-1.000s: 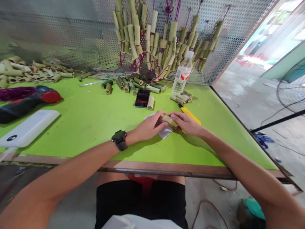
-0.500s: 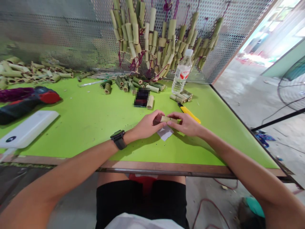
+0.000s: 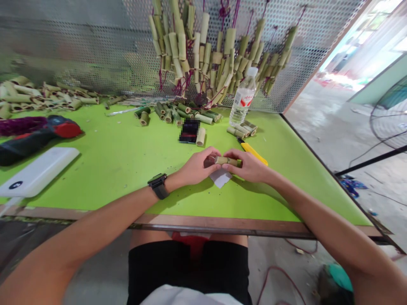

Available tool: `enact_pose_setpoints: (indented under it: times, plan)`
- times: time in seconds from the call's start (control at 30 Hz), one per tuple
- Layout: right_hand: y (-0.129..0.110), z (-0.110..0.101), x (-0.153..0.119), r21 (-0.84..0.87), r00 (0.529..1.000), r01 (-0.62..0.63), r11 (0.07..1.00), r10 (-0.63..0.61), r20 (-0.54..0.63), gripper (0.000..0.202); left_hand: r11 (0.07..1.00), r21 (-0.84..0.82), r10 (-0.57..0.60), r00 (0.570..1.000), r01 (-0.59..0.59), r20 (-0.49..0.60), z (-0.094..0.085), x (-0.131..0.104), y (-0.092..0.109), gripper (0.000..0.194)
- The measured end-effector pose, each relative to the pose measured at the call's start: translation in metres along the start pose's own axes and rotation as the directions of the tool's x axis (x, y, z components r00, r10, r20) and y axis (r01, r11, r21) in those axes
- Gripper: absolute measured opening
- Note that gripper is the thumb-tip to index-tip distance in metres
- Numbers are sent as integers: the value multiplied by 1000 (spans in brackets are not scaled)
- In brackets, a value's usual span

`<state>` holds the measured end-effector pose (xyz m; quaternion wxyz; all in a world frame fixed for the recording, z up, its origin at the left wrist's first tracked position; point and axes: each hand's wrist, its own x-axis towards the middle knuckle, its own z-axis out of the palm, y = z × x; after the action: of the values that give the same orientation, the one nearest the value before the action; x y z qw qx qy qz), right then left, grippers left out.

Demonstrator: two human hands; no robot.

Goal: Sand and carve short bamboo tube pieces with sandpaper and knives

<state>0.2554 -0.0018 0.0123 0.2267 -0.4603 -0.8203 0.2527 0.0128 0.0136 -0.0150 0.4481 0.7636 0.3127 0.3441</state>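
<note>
A short bamboo piece (image 3: 226,161) with a ring at its middle lies crosswise between my two hands, just above the table. My left hand (image 3: 202,167) closes on its left end, thumb at the near side. At the opposite end, my right hand (image 3: 246,166) pinches it between thumb and fingers. Under the hands a small whitish paper (image 3: 220,178) rests on the green table (image 3: 152,159). Close to my right hand lies a yellow utility knife (image 3: 254,153). A pale bamboo tube (image 3: 200,137) stands beyond my left hand, beside a dark, pixelated object (image 3: 189,131).
A water bottle (image 3: 243,97) stands behind several cut bamboo pieces (image 3: 244,129). Bamboo bundles (image 3: 206,55) hang on the perforated metal panel (image 3: 104,46). At left are a bamboo pile (image 3: 41,95), a red-and-black power tool (image 3: 47,133) and a white power bank (image 3: 40,171).
The bamboo piece has turned slightly in my fingers, showing more of its ring and right end. My hands stay in nearly the same place.
</note>
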Motion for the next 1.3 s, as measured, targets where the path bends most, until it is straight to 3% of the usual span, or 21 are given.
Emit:
enact_pose_setpoints:
  times: [0.1,0.47,0.73,1.03,1.3]
  plan:
    - [0,-1,0,-41,1000,0,999,1,28,35,1000,-18,4,1000,-4,12,0,0,0,36]
    - [7,0,1,-58,992,43,997,-50,-115,31,999,-16,-38,999,38,4,1,0,-3,41]
    - [1,-1,0,-100,999,-32,994,28,-37,33,998,-62,-24,1000,25,5,0,1,-7,39]
    - [-4,-2,-1,-58,973,142,988,-150,-173,36,999,-33,-6,1000,6,9,3,1,-6,42]
    - [-6,1,-2,-30,945,263,964,-263,-193,28,998,-61,8,998,-5,57,2,0,-2,50]
